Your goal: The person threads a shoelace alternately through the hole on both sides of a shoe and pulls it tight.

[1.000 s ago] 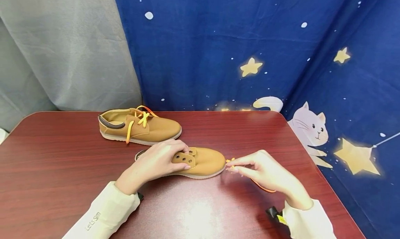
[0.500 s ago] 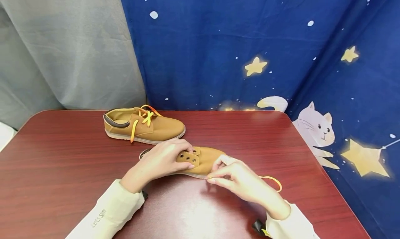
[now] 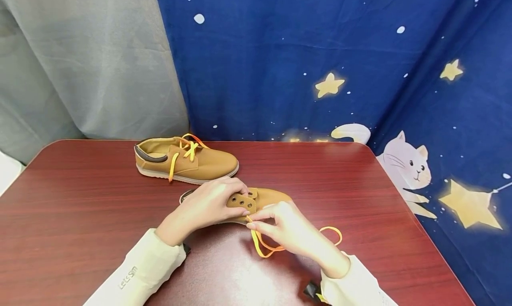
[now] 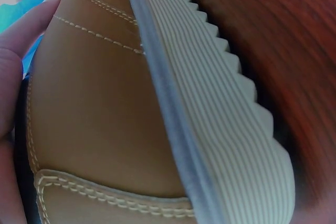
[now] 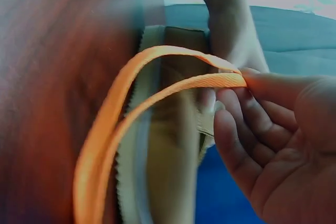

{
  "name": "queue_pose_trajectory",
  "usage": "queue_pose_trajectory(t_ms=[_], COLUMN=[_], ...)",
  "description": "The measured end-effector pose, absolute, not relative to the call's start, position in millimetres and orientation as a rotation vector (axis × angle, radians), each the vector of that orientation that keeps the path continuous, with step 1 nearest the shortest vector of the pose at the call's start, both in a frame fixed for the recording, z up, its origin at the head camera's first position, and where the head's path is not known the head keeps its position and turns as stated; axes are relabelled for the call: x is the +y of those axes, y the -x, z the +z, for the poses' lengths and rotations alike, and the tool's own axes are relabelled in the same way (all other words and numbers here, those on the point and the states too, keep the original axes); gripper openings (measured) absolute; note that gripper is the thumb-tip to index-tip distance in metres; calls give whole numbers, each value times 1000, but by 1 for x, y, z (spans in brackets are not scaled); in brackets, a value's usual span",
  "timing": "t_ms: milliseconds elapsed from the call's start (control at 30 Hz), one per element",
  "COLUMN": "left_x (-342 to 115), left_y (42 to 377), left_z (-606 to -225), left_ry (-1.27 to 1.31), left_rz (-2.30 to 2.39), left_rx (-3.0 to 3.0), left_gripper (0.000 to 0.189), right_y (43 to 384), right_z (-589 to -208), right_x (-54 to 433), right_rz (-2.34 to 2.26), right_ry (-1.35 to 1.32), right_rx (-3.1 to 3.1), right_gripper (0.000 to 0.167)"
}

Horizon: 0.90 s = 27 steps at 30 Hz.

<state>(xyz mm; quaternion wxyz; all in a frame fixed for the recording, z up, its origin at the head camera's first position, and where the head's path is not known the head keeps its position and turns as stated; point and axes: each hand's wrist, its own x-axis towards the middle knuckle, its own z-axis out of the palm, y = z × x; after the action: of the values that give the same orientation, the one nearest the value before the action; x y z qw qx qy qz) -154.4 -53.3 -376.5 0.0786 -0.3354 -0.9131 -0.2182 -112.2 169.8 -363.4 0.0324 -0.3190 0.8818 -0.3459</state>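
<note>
A tan lace-up shoe (image 3: 273, 196) lies near the middle of the table, toe to the right, its eyelets bare of lace. My left hand (image 3: 211, 203) grips it from above at the opening, thumb on the near eyelet flap, and hides most of the heel half. In the left wrist view, the shoe's stitched side (image 4: 105, 114) and ridged pale sole (image 4: 210, 108) fill the picture. Beside that flap, my right hand (image 3: 289, 228) pinches a yellow-orange shoelace (image 3: 259, 248) between thumb and fingertips. Two strands of the lace (image 5: 118, 103) loop down from the pinch in the right wrist view.
Behind stands a second tan shoe (image 3: 212, 163), with a yellow-orange lace (image 3: 173, 166) threaded in it. The dark red table (image 3: 80, 217) reaches to a grey curtain (image 3: 120, 66) and a blue starry curtain (image 3: 256, 66) at the back.
My right hand has moved left from beyond the toe to the eyelet flap, bringing the shoelace along. The left hand keeps its grip on the shoe. The view has shifted slightly.
</note>
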Motion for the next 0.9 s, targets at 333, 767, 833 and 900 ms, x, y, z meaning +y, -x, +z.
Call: queue_pose_trajectory(t_ms=[333,767,833,900], left_x=[-53,-53,-53,-53], left_y=[153,153,153,153], left_z=[-376,-376,-375,-374], left_ry=[1011,1009,1007,1003], left_rz=[-668,-660,-663,-665], left_rx=[-2734,-2733,-2735,-2738], left_gripper=[34,33,33,33], right_y=[121,123,123,123], right_z=[-389,-389,-387,-385], right_x=[166,172,172,172], right_rz=[-1396,-1394,-1386,-1376], right_ry=[628,636,627,618], right_rx=[2480,2391,2375,2380], right_gripper=[15,19,21,21])
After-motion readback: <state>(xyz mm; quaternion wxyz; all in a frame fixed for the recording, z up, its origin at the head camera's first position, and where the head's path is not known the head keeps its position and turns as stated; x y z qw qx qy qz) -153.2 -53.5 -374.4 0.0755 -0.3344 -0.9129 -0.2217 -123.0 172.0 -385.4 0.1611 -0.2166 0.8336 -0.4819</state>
